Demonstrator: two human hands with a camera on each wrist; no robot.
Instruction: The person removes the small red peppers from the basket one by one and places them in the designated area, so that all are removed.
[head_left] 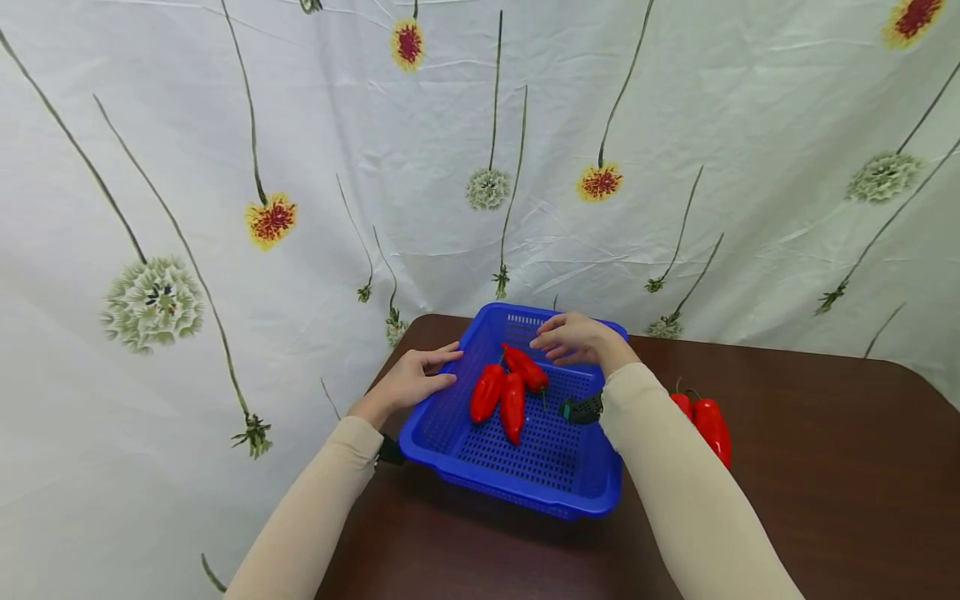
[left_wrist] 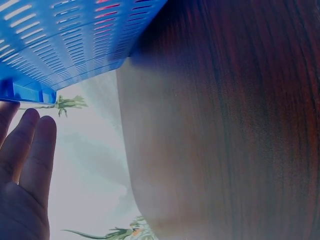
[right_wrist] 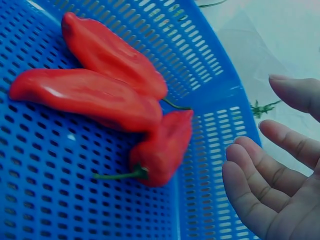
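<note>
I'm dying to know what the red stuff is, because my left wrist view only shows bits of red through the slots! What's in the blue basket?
Observer: Three red peppers lie together inside the blue basket.
Operator: Cool! Is the right hand holding one too?
Observer: No, it is empty, with its fingers apart from the peppers.
Operator: Are there any more outside?
Observer: Yes, two more peppers show on the table, to the right of the basket, partly hidden by the right sleeve.
</note>
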